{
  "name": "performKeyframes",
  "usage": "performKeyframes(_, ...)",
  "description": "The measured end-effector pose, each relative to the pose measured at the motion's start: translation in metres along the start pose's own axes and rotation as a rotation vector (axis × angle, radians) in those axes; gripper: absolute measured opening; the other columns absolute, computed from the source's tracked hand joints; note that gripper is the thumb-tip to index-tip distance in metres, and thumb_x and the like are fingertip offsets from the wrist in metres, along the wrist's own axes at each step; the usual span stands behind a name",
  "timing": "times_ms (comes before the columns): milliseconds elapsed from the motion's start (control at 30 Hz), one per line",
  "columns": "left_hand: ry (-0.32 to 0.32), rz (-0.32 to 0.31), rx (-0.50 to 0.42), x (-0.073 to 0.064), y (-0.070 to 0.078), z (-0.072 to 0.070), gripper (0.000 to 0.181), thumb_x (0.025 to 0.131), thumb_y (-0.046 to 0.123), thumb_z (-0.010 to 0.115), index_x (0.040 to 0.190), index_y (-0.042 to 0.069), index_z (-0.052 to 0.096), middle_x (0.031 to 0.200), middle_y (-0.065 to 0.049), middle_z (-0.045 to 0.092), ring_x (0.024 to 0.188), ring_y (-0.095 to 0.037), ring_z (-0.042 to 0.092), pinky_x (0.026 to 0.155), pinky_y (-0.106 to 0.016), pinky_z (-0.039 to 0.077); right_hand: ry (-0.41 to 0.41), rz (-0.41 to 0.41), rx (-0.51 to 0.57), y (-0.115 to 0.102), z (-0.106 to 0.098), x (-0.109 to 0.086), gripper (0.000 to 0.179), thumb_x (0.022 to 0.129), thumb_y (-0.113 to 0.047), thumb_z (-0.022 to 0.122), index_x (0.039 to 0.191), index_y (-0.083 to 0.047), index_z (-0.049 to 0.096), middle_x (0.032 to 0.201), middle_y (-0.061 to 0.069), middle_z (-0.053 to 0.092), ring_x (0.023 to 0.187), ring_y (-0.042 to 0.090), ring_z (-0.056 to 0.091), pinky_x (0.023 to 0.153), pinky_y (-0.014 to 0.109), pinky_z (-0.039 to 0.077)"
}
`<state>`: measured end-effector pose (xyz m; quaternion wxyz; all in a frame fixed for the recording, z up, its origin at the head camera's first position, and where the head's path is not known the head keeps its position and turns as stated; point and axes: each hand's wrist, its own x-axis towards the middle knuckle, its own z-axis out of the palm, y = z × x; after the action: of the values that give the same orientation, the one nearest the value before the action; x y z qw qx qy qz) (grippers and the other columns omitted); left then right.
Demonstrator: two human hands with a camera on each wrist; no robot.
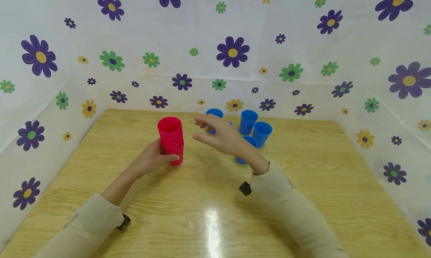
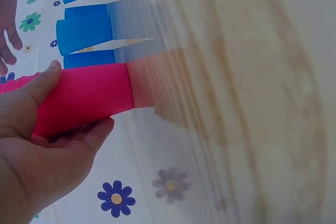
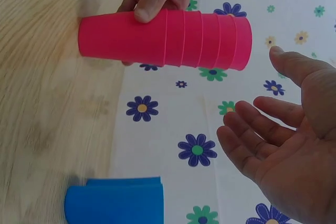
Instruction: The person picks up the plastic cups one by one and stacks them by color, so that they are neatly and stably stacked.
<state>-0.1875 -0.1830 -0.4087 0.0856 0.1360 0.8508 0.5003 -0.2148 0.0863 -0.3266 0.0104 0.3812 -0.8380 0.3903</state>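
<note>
A stack of several nested red plastic cups stands upright, mouths up, on the left half of the table. My left hand grips it low down, thumb on the near side and fingers round the back. In the left wrist view, the bottom red cup lies between thumb and fingers. My right hand hovers right of the stack, apart from it and holding nothing. Its fingers are spread and slightly bent in the right wrist view. Behind and beneath it stand several blue cups, one partly hidden by the hand.
The wood-grain table carries the cups. A white cloth with flower prints rises behind it and along both sides. Another blue cup stands at the right of its group. Small black devices sit at both wrists.
</note>
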Motion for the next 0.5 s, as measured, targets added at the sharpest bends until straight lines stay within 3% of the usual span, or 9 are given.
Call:
performKeyframes(100, 0.009, 0.000, 0.009, 0.001, 0.000, -0.001, 0.059, 0.096, 0.014, 0.076, 0.142, -0.002, 0.044, 0.133, -0.020, 0.058, 0.121, -0.038, 0.059, 0.105, -0.053, 0.049, 0.007, 0.007, -0.012, 0.004, -0.006, -0.010, 0.051, 0.099, -0.024, 0.073, 0.142, -0.001, 0.059, 0.130, 0.011, 0.066, 0.112, 0.021, 0.063, 0.096, 0.034, 0.055)
performKeyframes(500, 0.014, -0.040, 0.030, 0.013, 0.000, -0.003, 0.059, 0.096, 0.016, 0.076, 0.141, -0.002, 0.044, 0.135, -0.020, 0.057, 0.123, -0.039, 0.057, 0.107, -0.054, 0.047, 0.099, -0.069, -0.044, 0.022, -0.027, -0.053, 0.043, 0.096, -0.011, 0.075, 0.136, 0.000, 0.064, 0.132, 0.014, 0.068, 0.114, 0.025, 0.066, 0.092, 0.045, 0.057)
